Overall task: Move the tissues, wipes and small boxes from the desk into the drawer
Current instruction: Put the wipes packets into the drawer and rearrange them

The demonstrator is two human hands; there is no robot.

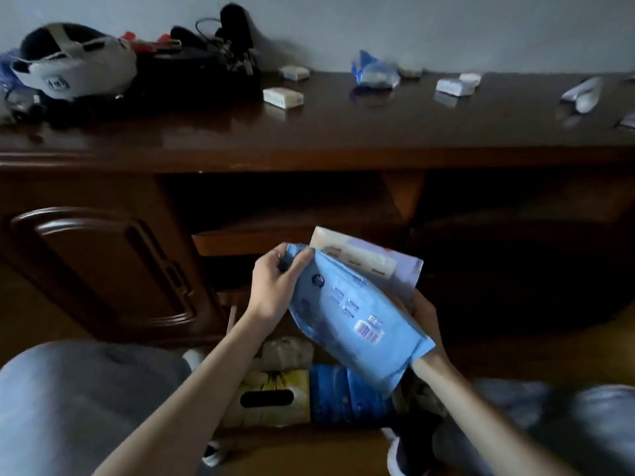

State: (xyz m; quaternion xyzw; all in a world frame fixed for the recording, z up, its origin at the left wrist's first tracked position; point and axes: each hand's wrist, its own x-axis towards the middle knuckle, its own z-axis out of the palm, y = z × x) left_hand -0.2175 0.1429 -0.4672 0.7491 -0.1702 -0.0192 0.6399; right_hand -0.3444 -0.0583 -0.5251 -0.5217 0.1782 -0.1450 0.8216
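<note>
Both hands hold packs above an open drawer (343,438) low in the view. The left hand (275,286) pinches the upper end of a blue wipes pack (354,310), thumb and fingers curled round its crimped edge. The right hand (421,312) grips from beneath, mostly hidden by the blue pack; its fingers curl round the lower side of that pack and a pale flat pack (371,259) that lies behind it, tilted the same way. The two packs touch, the pale one showing above and to the right of the blue one.

Inside the drawer, under the hands, lie a yellow tissue box (271,389) with a dark oval slot, a dark blue pack (343,393) just beside it on the right, and a pale wrapped bundle (287,352) behind the tissue box.

On the dark wooden tabletop (343,132) above, well apart from the hands, stand several things: a small white box (283,97) near the middle, another small box (293,73) behind it, a crumpled blue-and-clear packet (376,75), a white box (453,85) to the right, and a silvery packet (582,94) near the right edge. At the left end sits a white headset (74,65) beside a black bag (199,77) with tangled cords.
</note>
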